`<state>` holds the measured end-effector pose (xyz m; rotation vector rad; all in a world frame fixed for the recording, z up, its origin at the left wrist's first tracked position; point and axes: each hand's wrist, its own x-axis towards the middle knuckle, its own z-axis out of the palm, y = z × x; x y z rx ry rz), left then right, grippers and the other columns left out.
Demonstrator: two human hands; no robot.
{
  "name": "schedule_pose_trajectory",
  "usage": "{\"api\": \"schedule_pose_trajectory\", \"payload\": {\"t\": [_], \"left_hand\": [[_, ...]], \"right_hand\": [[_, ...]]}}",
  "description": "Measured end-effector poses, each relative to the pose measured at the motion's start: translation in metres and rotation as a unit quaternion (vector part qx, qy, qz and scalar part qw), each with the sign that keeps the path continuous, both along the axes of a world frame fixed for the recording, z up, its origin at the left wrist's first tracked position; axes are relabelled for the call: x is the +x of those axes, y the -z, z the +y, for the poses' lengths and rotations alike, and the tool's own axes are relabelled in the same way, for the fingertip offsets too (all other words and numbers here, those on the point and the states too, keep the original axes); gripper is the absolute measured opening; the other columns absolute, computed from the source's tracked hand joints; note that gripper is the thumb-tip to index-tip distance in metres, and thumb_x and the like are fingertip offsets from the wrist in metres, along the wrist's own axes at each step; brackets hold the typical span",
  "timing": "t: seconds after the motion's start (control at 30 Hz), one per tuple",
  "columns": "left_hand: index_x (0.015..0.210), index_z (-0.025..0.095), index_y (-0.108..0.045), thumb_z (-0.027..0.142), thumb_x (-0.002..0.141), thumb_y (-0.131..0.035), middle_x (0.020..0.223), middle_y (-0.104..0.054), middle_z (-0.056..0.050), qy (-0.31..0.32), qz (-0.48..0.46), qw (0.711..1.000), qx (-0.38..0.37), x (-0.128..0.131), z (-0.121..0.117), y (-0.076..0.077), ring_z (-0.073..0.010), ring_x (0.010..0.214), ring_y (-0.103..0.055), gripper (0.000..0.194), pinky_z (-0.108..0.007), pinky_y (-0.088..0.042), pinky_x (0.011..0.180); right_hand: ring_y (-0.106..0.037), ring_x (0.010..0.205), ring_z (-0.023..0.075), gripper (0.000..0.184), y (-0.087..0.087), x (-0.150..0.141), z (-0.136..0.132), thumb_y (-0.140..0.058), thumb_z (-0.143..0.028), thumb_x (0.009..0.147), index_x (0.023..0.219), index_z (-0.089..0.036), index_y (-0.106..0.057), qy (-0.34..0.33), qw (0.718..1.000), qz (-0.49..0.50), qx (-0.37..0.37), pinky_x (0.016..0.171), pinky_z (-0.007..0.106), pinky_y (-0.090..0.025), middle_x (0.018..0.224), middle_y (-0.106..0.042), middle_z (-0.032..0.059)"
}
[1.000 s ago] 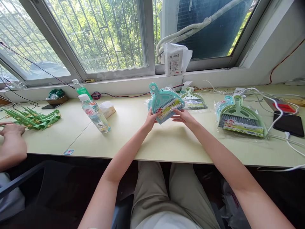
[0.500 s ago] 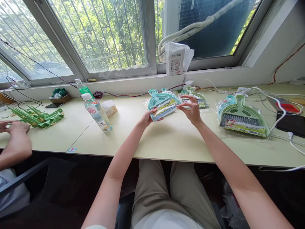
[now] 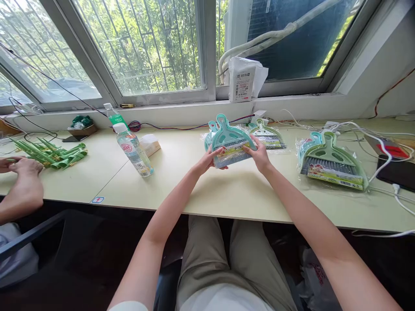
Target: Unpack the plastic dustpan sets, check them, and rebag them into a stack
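Probably light, stiff, slick: plastic-wrapped teal dustpan-and-brush set [image 3: 228, 135]; left hand [image 3: 208, 161], right hand [image 3: 259, 155] grip lower sides, sensible hold.

The held dustpan [image 3: 228, 135] is turquoise — its label [image 3: 234, 149] yellow, the tabletop [image 3: 233, 194] cream.

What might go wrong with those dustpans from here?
The plastic-wrapped blue dustpans, held between the left hand and the right hand, might slip if the grip loosened. They could also knock the green dustpan just behind. On the right, the white cable beside the stacked dustpans might snag if those were moved.
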<state>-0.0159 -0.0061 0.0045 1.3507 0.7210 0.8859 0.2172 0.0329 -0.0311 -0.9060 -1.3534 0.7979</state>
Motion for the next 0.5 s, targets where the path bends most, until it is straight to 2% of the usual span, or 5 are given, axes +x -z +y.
{"api": "schedule_pose_trajectory", "payload": {"t": [0.1,0.2,0.3,0.4,0.5], "left_hand": [[0.149,0.028,-0.025,0.059,0.077,-0.069,0.137,-0.057,-0.018,0.020,-0.011,0.999,0.040,0.008,-0.007,-0.003,-0.0258,0.085,-0.074,0.089,-0.041,-0.061,0.074],[0.149,0.032,-0.022,0.044,0.066,-0.083,0.137,-0.056,-0.016,-0.008,-0.002,0.996,0.092,0.018,-0.010,-0.001,-0.0226,0.090,-0.072,0.104,-0.035,-0.060,0.075],[0.141,0.024,-0.036,0.042,0.077,-0.075,0.109,-0.068,-0.009,-0.136,0.035,0.981,0.135,0.026,-0.008,0.005,-0.0152,0.069,-0.069,0.077,-0.030,-0.058,0.065],[0.117,0.019,-0.056,0.042,0.090,-0.058,0.085,-0.066,-0.005,-0.303,0.144,0.922,0.191,0.027,-0.003,0.014,-0.0183,0.070,-0.067,0.035,-0.033,-0.056,0.069],[0.104,0.018,-0.061,0.035,0.087,-0.063,0.109,-0.064,-0.014,-0.414,0.292,0.832,0.226,0.020,0.006,0.026,-0.0320,0.115,-0.058,0.023,-0.047,-0.048,0.096]], "right_hand": [[-0.064,0.097,0.0239,0.059,0.000,0.008,0.007,-0.085,-0.054,0.055,0.100,-0.020,-0.067,0.011,0.995,0.078,-0.065,0.087,0.040,-0.054,0.101,-0.069,0.0057],[-0.064,0.086,0.0197,0.062,-0.002,0.013,0.008,-0.087,-0.050,0.051,0.100,-0.020,-0.066,0.061,0.986,0.132,-0.080,0.080,0.036,-0.054,0.096,-0.069,0.0039],[-0.064,0.082,0.0178,0.063,-0.004,0.015,0.006,-0.087,-0.050,0.051,0.101,-0.021,-0.062,0.059,0.987,0.134,-0.072,0.078,0.034,-0.053,0.093,-0.068,0.0021],[-0.065,0.085,0.0197,0.063,-0.001,0.012,0.010,-0.081,-0.056,0.061,0.109,-0.023,-0.058,0.031,0.997,0.067,-0.021,0.080,0.037,-0.054,0.092,-0.068,0.0023],[-0.063,0.101,0.0270,0.065,0.009,0.001,0.025,-0.067,-0.065,0.074,0.120,-0.021,-0.053,0.071,0.995,-0.076,0.010,0.091,0.046,-0.050,0.106,-0.067,0.0101]]}}
